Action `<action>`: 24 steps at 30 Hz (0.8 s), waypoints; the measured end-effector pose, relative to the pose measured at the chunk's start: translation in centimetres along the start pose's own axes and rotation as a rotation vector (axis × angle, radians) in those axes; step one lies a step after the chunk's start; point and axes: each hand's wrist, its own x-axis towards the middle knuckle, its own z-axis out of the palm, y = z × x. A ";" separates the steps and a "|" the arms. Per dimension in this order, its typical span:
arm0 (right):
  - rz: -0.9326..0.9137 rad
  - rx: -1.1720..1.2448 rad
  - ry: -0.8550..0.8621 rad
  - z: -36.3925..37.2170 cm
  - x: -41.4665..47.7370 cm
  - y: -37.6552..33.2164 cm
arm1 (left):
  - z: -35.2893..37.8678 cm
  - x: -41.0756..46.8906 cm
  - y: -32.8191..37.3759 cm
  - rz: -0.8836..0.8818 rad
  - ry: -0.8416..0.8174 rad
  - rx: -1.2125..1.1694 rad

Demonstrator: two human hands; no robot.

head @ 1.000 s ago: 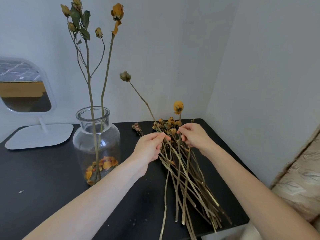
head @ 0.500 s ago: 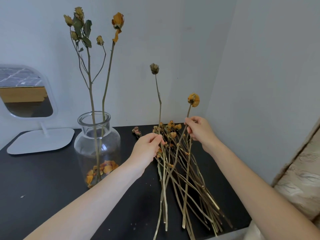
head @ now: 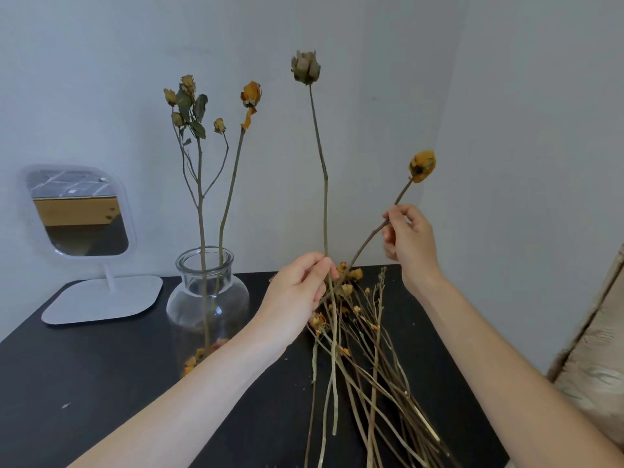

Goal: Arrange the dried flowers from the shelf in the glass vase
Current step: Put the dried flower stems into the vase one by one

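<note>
A clear glass vase (head: 206, 298) stands on the black table (head: 84, 373) with two dried stems in it and fallen petals at the bottom. Right of the vase, my left hand (head: 297, 292) pinches a long stem with a grey-brown bud (head: 305, 67) and holds it upright. My right hand (head: 410, 246) pinches a second stem just below its yellow flower head (head: 422, 165); that stem slants down to the left. A pile of dried flowers (head: 368, 359) lies on the table under both hands.
A white standing mirror (head: 81, 214) on a flat base sits at the table's back left. White walls close in the corner behind and to the right. A beige fabric surface (head: 597, 366) lies beyond the table's right edge.
Both hands have risen from the pile. The left hand's stem has swung from leaning left to upright, and the right hand has lifted the yellow flower up and to the right.
</note>
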 end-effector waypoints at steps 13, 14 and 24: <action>-0.147 0.202 -0.154 6.3 -0.5 -6.0 | -11.8 -0.3 8.8 0.256 0.384 0.140; -0.152 0.215 -0.155 7.0 -0.5 -6.4 | -12.8 -0.1 9.4 0.266 0.417 0.124; -0.264 0.263 -0.026 9.9 0.6 -9.2 | -19.1 1.5 14.4 0.365 0.624 0.081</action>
